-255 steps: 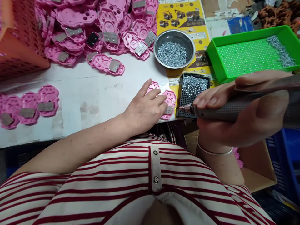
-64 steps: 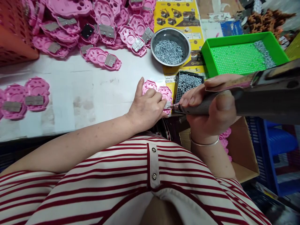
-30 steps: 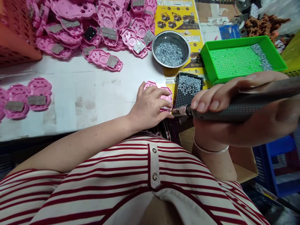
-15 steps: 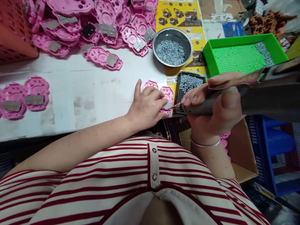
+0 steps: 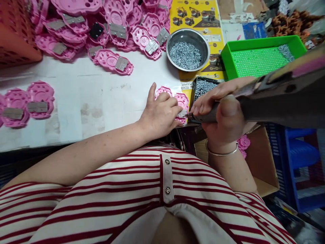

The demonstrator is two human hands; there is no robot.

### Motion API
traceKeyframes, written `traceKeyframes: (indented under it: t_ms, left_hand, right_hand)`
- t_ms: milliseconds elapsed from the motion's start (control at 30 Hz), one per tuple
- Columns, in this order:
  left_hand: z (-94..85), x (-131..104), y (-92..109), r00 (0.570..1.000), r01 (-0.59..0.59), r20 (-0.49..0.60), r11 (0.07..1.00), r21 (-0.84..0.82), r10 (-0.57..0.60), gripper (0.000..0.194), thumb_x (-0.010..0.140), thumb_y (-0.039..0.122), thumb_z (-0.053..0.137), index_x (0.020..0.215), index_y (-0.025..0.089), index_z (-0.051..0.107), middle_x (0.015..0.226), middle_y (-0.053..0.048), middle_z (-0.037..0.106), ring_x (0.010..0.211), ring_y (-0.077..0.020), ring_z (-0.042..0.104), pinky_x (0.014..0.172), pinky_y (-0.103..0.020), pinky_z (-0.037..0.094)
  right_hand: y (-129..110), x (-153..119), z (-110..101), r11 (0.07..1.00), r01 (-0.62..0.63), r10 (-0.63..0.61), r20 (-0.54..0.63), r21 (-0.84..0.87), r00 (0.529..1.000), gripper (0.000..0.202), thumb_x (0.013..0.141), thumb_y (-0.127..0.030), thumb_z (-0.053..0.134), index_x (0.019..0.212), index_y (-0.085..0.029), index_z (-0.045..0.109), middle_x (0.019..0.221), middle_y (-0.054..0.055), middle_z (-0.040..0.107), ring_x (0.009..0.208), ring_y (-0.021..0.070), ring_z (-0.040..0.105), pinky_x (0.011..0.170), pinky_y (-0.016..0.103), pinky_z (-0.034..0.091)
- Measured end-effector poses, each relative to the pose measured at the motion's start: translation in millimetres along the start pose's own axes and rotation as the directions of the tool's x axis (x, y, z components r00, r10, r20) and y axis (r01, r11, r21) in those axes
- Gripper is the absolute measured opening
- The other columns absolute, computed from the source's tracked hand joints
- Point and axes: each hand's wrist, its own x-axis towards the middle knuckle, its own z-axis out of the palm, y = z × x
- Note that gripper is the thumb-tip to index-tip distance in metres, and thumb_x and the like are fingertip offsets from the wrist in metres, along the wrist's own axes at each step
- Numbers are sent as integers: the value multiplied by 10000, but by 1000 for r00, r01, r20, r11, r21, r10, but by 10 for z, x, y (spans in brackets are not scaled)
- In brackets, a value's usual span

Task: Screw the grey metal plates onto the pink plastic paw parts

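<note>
My right hand (image 5: 223, 112) wraps round a dark electric screwdriver (image 5: 274, 105), held nearly level with its bit pointing left. The bit's tip meets, or almost meets, a metal plate on a pink plastic shell (image 5: 182, 98) by the table's front edge. From the left, my left hand (image 5: 162, 113) grips that shell, index finger and thumb on either side of the plate. The outermost finger sticks up. Another pink shell (image 5: 164, 90) shows partly behind the knuckles. Close beyond the screwdriver tip is a small black tray of screws (image 5: 204, 87), partly covered by my right hand.
A steel bowl (image 5: 188, 33) holds many screws, and a green tray (image 5: 225, 64) stands right of it. Pink shells (image 5: 116, 30) are heaped at the back beside an orange basket (image 5: 17, 37). More shells (image 5: 40, 95) lie left. A cardboard box (image 5: 264, 159) sits below right.
My right hand has shifted slightly left along the screwdriver, and the tool's rear end tilts differently. My left hand stays on the shell.
</note>
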Motion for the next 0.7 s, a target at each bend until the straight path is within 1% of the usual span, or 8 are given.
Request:
traceKeyframes:
  t_ms: [100, 167, 233, 333, 433, 533, 633, 700]
  left_hand:
    - [-14, 23, 2, 1000, -22, 18, 999, 26, 22, 175, 856, 370, 774, 1018, 306, 790, 1019, -33, 738, 1145, -334, 595, 1239, -782, 134]
    - [-21, 31, 1, 999, -38, 27, 998, 54, 36, 194, 852, 376, 776, 1027, 294, 791, 1014, -40, 740, 1152, -340, 590, 1233, -786, 154]
    - [-23, 29, -1, 999, -50, 24, 995, 81, 48, 214, 852, 382, 774, 1038, 280, 793, 1011, -48, 740, 1151, -340, 589, 1229, -781, 180]
    - [-18, 10, -2, 998, -59, 18, 992, 112, 58, 226, 858, 372, 764, 1046, 252, 797, 987, -61, 738, 1105, -329, 601, 1222, -774, 210]
    - [-11, -12, -2, 998, -66, 14, 991, 115, 65, 220, 842, 346, 769, 1031, 238, 800, 958, -64, 735, 1067, -327, 606, 1211, -787, 216]
    - [-12, -32, 0, 997, -77, 7, 992, 101, 77, 195, 847, 335, 754, 1022, 261, 796, 957, -59, 736, 1068, -330, 602, 1208, -798, 203]
    - [-22, -49, 4, 997, -81, 11, 992, 97, 80, 178, 886, 345, 716, 1028, 265, 787, 964, -66, 734, 1062, -337, 601, 1206, -813, 185]
    - [-27, -59, 6, 996, -87, 25, 990, 110, 84, 186, 900, 367, 707, 1033, 259, 779, 975, -71, 732, 1051, -338, 601, 1206, -816, 189]
  right_hand:
    - [57, 28, 4, 982, 165, -171, 52, 96, 984, 275, 860, -562, 646, 922, -310, 556, 618, -68, 565, 489, 135, 504, 547, 360, 503]
    - [-11, 63, 14, 977, 178, -186, 63, 120, 981, 253, 864, -532, 659, 988, -312, 637, 600, -66, 572, 439, 118, 473, 471, 327, 475]
    - [-161, 109, 10, 972, 197, -197, -8, 130, 980, 274, 875, -513, 654, 1028, -291, 702, 588, -58, 579, 412, 101, 473, 396, 281, 433]
    - [-405, 188, -51, 948, 279, -255, -157, 154, 954, 200, 879, -427, 652, 927, -258, 747, 574, -54, 563, 447, 83, 521, 418, 236, 470]
    - [-497, 243, -168, 970, 244, -232, -281, 10, 931, 136, 868, -396, 676, 862, -277, 742, 555, -65, 534, 461, 75, 513, 449, 224, 469]
    - [-402, 257, -303, 969, 195, -240, -375, -154, 895, 133, 871, -419, 695, 854, -288, 703, 528, -76, 488, 448, 82, 473, 470, 247, 443]
    - [-236, 243, -423, 946, 178, -271, -356, -272, 894, 258, 888, -533, 655, 931, -280, 627, 535, -73, 436, 430, 93, 410, 469, 281, 408]
    - [-150, 232, -477, 935, 152, -266, -347, -321, 900, 295, 904, -566, 611, 964, -280, 577, 550, -72, 411, 434, 97, 381, 480, 293, 396]
